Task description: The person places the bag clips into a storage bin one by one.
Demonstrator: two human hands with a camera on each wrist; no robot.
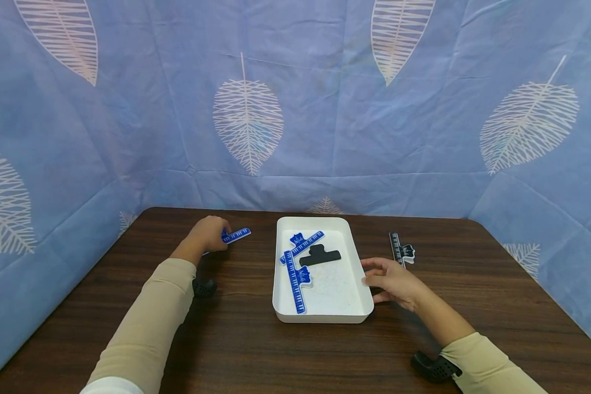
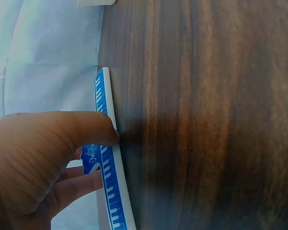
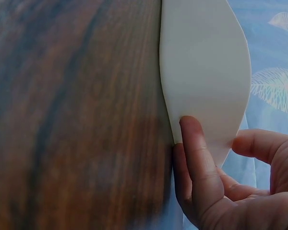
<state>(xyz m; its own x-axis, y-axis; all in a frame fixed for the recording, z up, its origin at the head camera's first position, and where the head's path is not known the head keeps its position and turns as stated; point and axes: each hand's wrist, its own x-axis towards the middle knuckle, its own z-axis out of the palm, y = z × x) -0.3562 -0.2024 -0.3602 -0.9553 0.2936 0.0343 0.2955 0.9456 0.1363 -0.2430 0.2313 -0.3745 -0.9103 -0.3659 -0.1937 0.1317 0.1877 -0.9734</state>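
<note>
In the head view my left hand (image 1: pixel 208 233) pinches a blue clip (image 1: pixel 237 235) marked like piano keys, at the table's left. In the left wrist view the thumb lies across the clip (image 2: pixel 110 177), with other fingers behind it. My right hand (image 1: pixel 395 282) touches the right side of a white tray (image 1: pixel 325 318), its fingers spread along the outer wall. The right wrist view has fingertips (image 3: pixel 191 125) on that wall and one at the rim. Inside the tray lie two blue piano-key clips (image 1: pixel 294 282) and a plain black clip (image 1: pixel 320 255).
A black piano-key clip (image 1: pixel 397 249) lies on the brown table (image 1: pixel 256 355), just beyond my right hand. Blue curtain (image 1: pixel 305 137) with white leaf prints stands around the table's back and sides.
</note>
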